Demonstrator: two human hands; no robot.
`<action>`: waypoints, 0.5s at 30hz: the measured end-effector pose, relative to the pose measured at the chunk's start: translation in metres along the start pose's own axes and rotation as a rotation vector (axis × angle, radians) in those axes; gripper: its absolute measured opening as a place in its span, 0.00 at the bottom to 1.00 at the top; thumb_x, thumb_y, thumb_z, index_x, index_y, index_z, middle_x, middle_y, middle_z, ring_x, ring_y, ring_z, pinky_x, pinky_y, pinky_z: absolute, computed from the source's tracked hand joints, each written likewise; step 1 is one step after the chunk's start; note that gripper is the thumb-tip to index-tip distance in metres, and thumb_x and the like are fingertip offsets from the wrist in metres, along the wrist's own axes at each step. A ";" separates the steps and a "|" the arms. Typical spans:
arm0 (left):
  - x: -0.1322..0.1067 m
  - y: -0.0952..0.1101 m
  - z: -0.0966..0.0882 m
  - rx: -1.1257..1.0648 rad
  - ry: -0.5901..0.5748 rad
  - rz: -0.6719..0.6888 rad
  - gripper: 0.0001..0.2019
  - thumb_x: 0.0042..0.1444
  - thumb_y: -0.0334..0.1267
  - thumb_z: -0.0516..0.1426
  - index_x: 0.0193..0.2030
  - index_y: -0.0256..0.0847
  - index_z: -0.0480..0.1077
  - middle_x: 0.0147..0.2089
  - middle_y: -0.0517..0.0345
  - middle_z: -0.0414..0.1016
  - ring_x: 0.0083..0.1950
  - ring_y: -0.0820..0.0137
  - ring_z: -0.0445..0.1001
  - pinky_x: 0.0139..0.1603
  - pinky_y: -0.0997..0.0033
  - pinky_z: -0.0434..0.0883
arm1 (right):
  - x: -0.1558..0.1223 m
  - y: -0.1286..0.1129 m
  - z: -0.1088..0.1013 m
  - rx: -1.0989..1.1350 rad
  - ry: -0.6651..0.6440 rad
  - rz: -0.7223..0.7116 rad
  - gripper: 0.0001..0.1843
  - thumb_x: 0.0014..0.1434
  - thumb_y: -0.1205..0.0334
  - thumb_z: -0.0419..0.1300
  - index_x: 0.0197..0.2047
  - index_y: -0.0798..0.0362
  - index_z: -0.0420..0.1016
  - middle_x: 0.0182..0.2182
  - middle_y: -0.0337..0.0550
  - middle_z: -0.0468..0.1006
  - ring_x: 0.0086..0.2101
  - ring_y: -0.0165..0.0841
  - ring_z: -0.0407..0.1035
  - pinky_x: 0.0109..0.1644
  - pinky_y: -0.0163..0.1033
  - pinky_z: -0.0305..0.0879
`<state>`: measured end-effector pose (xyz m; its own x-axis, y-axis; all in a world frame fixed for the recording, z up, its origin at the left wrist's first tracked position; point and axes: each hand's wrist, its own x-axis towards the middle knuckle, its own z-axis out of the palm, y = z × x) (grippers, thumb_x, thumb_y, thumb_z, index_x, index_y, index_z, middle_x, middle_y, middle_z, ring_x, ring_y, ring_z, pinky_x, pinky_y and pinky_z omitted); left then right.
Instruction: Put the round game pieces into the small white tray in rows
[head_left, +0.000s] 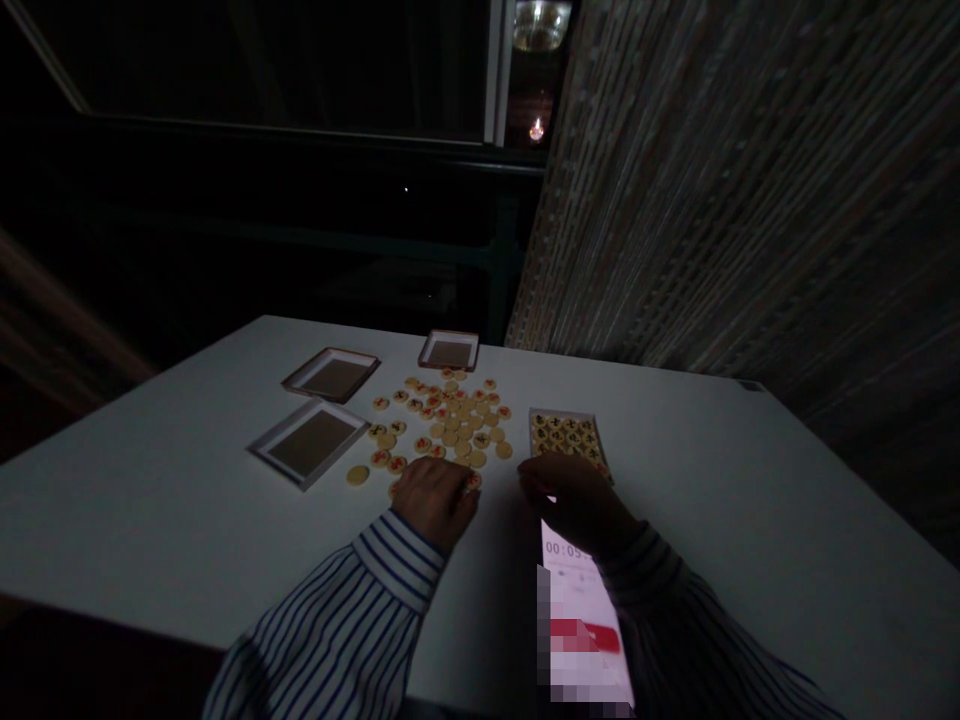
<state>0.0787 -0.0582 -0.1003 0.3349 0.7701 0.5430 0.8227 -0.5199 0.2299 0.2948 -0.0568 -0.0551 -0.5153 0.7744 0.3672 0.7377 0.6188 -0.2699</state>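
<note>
Round Chinese chess pieces (465, 420) with red or black characters lie loosely scattered on the white table, several face down. My left hand (433, 498) is at the near edge of the scatter. A red-marked piece (473, 481) shows between its thumb and forefinger, and the other fingers curl under, partly hidden. On the right, my right hand (581, 495) is closed, its fingertips drawn together beside the near left corner of a shallow box (532, 425). Rows of black-marked pieces (562, 432) fill that box. What the right fingers hold, if anything, is hidden.
A lit phone (581, 590) with a running timer lies below my right wrist. Three shallow trays, a near-left one (304, 480), a far-left one (330, 375) and a back one (450, 352), stand around the pieces. A string curtain (675, 200) hangs behind the table (135, 480).
</note>
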 end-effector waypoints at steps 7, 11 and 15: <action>0.000 0.002 0.000 -0.004 -0.005 0.028 0.08 0.51 0.38 0.53 0.36 0.41 0.70 0.34 0.55 0.75 0.38 0.64 0.70 0.43 0.58 0.65 | -0.002 0.002 0.002 -0.003 0.002 -0.006 0.11 0.57 0.64 0.49 0.38 0.54 0.71 0.31 0.43 0.75 0.31 0.30 0.67 0.34 0.36 0.58; 0.001 0.005 -0.001 -0.017 0.026 0.004 0.06 0.51 0.37 0.54 0.34 0.41 0.70 0.32 0.56 0.75 0.37 0.65 0.70 0.44 0.58 0.65 | -0.002 0.003 0.003 -0.031 -0.009 0.002 0.11 0.57 0.63 0.49 0.39 0.53 0.71 0.30 0.42 0.75 0.30 0.30 0.67 0.34 0.37 0.58; 0.001 0.006 -0.003 -0.035 0.004 0.031 0.07 0.51 0.37 0.54 0.36 0.42 0.71 0.33 0.57 0.75 0.38 0.65 0.70 0.45 0.59 0.65 | -0.002 0.003 0.003 -0.024 0.020 -0.010 0.11 0.57 0.64 0.49 0.39 0.53 0.71 0.31 0.42 0.75 0.31 0.30 0.67 0.34 0.36 0.58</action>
<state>0.0830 -0.0618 -0.0957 0.3582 0.7521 0.5532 0.7952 -0.5563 0.2414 0.2973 -0.0563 -0.0594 -0.5135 0.7654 0.3879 0.7432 0.6227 -0.2449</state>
